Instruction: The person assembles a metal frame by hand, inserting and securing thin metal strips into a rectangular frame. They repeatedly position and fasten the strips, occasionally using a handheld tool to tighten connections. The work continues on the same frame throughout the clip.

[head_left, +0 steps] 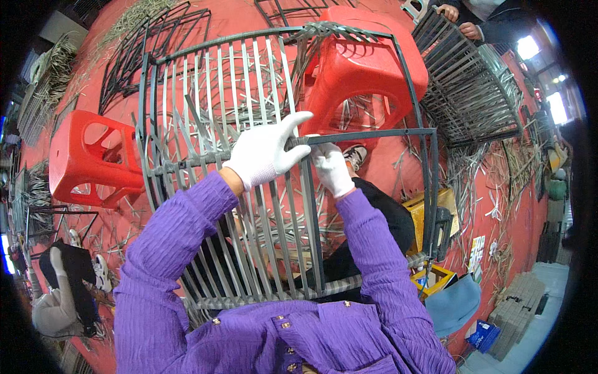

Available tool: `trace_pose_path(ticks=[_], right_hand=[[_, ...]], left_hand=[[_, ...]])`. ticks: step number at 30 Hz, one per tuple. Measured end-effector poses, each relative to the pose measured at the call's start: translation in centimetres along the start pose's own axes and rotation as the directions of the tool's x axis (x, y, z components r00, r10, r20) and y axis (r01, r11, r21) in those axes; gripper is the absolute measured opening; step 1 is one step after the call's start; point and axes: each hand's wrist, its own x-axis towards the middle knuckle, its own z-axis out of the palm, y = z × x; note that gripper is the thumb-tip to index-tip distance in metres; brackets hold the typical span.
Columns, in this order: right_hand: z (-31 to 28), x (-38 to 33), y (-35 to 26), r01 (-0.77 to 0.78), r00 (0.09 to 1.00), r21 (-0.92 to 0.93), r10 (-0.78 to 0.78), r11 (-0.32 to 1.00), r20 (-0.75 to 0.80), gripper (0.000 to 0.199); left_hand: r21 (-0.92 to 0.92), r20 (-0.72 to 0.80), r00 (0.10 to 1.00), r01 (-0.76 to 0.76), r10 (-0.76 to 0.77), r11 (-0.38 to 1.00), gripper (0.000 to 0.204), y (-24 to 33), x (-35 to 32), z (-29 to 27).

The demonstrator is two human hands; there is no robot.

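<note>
A dark metal frame (374, 133) lies before me, its left part wound with flat grey strips (249, 87) running near to far. My left hand (265, 151), in a white glove, rests over the middle crossbar with thumb and forefinger spread apart; its other fingers are partly hidden. Just right of it, my right hand (332, 168), gloved too, is closed below the bar at the last strip (309, 212); its fingertips are partly hidden. A bundle of loose grey strips (317, 31) hangs over the frame's far edge.
Red plastic stools stand under the frame's far side (367, 68) and at the left (93, 159). Strip scraps litter the red floor. Another person's hands (458, 19) hold a woven frame (467, 81) at the far right. A yellow box (436, 280) sits near right.
</note>
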Motion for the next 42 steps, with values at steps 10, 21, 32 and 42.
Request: trace_pose_path(ticks=[10,21,32,42], right_hand=[[-2.8,-1.3,-14.7,0.304,0.915,-0.537,-0.085,0.787,0.393,0.016],[-3.0,6.9,-11.7,0.287,0.921,-0.597,-0.043,0.749,0.388,0.028],[0.7,-3.1,-4.4,0.046,0.995,-0.254,-0.067,0.966,-0.077,0.026],[-0.2,-1.1,-14.4,-0.099,0.995,-0.136,0.102,0.986,0.015,0.024]], left_hand=[[-0.010,0.005,0.997,-0.071,0.071,0.997,0.028,0.1,-0.2,-0.1],[0.121,-0.332,0.926,-0.149,0.182,0.981,0.024,1.2,-0.4,1.9],[-0.119,-0.011,1.000,-0.027,0.026,0.993,0.034,1.0,0.8,1.0],[-0.004,-0.015,0.991,-0.131,0.131,0.991,0.044,1.3,0.4,0.7]])
